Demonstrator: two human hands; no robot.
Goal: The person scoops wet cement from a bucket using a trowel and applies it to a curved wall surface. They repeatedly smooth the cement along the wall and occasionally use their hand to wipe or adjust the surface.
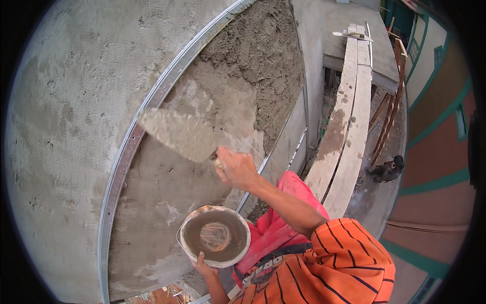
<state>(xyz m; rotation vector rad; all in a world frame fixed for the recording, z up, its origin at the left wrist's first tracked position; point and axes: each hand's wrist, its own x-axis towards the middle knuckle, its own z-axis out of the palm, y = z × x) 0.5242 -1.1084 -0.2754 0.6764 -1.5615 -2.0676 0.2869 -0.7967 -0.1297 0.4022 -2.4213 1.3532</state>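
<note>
My right hand (pixel 238 168) is closed round the handle of a pointed trowel (pixel 179 134), whose blade carries wet grey mortar. The blade tip reaches left to the metal strip (pixel 132 133) on the wall; whether it touches cannot be told. Below, my left hand (pixel 205 267) grips the near rim of a round bucket (pixel 190 248), thumb over the edge. A little mortar coats the bucket's inside and bottom. Behind the trowel, the wall panel (pixel 162 187) has a damp, smoother coat low down, while rough fresh mortar (pixel 268 66) covers its upper right.
A scaffold of long planks (pixel 349 131) runs away on my right, spotted with mortar. Another person (pixel 387 169) is on the ground far below. Wooden props (pixel 392 119) stand beyond the planks, near a building with green trim (pixel 435 177). A second metal strip (pixel 298 147) borders the panel's right side.
</note>
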